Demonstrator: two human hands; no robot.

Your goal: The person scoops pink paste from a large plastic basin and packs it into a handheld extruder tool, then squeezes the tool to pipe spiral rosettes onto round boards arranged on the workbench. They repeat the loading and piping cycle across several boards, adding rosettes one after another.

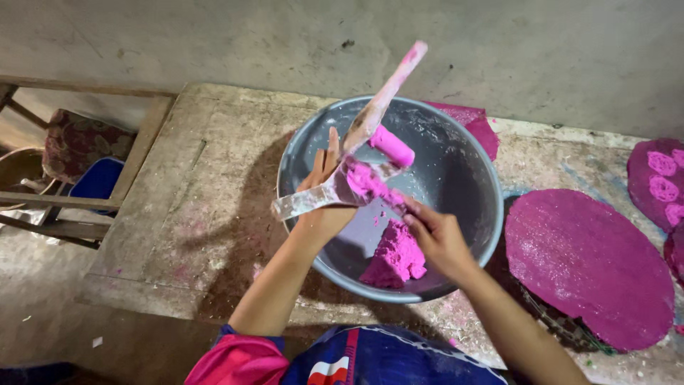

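Observation:
My left hand (324, 196) grips a pale two-armed press (360, 132) above a grey bowl (491, 214). One arm of the press points up and away, the other sticks out to the left. Pink dough (365, 178) is packed where the arms meet, and a pink roll (390, 145) sticks out beside the upper arm. My right hand (438, 239) reaches in from the right, its fingertips pinching the dough at the press's edge. A crumbly lump of pink dough (395, 257) lies in the bottom of the bowl.
The bowl stands on a stained concrete slab (214, 185) against a grey wall. A round pink-coated disc (588, 264) lies to the right, and another disc (659, 182) with shaped pink pieces lies beyond it. A wooden frame (142, 135) and a blue object (100, 178) are at left.

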